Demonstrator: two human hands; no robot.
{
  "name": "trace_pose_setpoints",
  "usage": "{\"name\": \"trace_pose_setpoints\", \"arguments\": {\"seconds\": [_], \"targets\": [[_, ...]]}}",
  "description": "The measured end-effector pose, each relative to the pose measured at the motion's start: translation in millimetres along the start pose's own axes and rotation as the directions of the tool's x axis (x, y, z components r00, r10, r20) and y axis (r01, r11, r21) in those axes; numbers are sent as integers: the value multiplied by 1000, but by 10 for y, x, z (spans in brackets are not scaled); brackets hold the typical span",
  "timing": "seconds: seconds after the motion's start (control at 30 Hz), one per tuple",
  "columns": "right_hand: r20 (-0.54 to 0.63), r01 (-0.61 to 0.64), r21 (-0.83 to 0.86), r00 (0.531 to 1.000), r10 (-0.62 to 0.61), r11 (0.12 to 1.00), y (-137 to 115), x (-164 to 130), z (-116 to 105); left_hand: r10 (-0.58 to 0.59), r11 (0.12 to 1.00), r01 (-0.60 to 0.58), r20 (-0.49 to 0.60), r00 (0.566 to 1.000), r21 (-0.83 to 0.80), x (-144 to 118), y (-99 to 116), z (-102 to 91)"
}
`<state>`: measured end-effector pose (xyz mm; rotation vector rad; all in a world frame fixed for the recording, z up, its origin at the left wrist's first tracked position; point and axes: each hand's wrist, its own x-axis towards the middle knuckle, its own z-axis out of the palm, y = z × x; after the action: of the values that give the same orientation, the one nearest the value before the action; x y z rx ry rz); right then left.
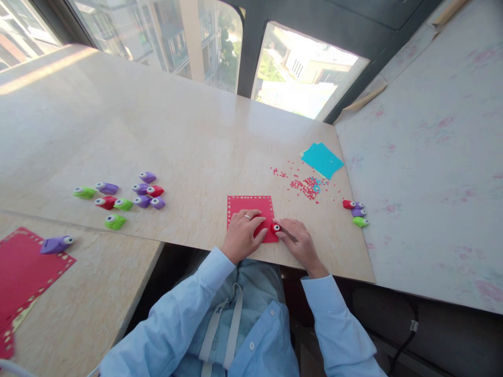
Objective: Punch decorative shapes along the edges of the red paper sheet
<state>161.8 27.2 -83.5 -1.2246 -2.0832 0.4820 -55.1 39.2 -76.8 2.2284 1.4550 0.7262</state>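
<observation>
A red sheet of paper (248, 205) lies on the table in front of me, with a row of small punched holes along its top and left edges. My left hand (244, 233) rests on the sheet, fingers spread, a ring on one finger. At the sheet's right edge my right hand (297, 238) grips a red craft punch (275, 228) with a white round button. The punch sits over the paper's edge, so the part of the paper inside it is hidden.
Red and blue punched bits (304, 186) lie scattered beyond my right hand, near blue paper sheets (323, 159). Several punches (358, 212) stand by the wall, and more purple, green and red punches (123, 204) lie left. Larger red punched paper (27, 267) carries a purple punch (56, 244).
</observation>
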Motion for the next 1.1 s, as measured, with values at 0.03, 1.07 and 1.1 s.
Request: {"name": "trace_pose_setpoints", "arguments": {"seconds": [0.03,1.07,1.1], "targets": [[-14,-8,0,1000,8,1000,-15,-16,2,1,1000,-1,-3,1000,-1,-2,-2,3],[14,-163,37,987,163,986,-139,47,-26,-9,992,9,4,1000,-123,-21,-2,-78],[13,-158,43,987,157,987,-139,59,-20,-6,992,6,0,1000,-123,-20,-5,-80]]}}
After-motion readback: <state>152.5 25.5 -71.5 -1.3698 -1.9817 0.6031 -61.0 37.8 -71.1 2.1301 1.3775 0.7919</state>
